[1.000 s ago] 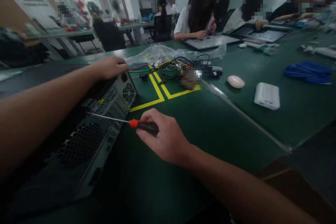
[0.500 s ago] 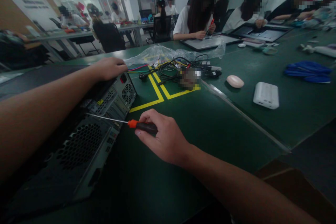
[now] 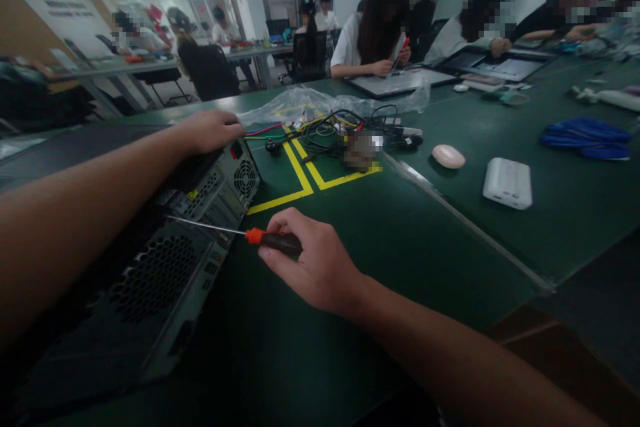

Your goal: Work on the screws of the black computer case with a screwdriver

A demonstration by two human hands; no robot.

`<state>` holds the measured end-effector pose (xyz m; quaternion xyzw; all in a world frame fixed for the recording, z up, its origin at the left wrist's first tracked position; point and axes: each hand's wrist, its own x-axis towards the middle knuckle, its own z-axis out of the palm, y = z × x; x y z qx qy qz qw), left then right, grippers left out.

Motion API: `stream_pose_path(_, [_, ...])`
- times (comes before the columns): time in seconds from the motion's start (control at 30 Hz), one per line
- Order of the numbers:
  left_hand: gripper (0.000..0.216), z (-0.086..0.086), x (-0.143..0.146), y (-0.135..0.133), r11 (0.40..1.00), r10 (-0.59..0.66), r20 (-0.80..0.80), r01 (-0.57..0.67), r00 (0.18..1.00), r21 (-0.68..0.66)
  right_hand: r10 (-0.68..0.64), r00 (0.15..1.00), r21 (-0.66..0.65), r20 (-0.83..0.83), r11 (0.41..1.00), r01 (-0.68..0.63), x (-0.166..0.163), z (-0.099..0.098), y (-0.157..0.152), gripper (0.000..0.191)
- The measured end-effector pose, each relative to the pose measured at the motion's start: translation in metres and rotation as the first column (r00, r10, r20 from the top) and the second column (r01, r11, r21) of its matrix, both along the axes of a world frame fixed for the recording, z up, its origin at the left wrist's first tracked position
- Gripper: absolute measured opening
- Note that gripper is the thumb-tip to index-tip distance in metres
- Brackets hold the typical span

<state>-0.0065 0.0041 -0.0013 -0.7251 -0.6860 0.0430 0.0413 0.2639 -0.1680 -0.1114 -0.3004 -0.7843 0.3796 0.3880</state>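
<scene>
A dark desktop computer case point(image 3: 165, 273) lies on its side on the green table point(image 3: 380, 240), its perforated rear panel and fan grille facing me. My right hand point(image 3: 313, 260) is closed round the black and orange handle of a screwdriver point(image 3: 260, 237). The long shaft points left and its tip meets the rear panel. My left hand point(image 3: 213, 130) rests on the far top corner of the case, fingers curled over the edge.
Tangled cables point(image 3: 340, 130) and a clear plastic bag point(image 3: 310, 103) lie inside yellow tape marks. To the right sit a pink oval object point(image 3: 449, 156), a white box point(image 3: 507, 182) and blue cloth point(image 3: 587, 137). Several people work at laptops across the table.
</scene>
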Motion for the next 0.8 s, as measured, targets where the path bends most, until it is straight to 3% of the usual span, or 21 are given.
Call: stream_pose_path(0.8, [0.08,0.0012,0.0022,-0.0019,1.0,0.021,0.004,-0.021,1.0,-0.016,-0.001,1.0,-0.019,0.008,1.0,0.001,0.0013,0.0034,-0.0007,0.015])
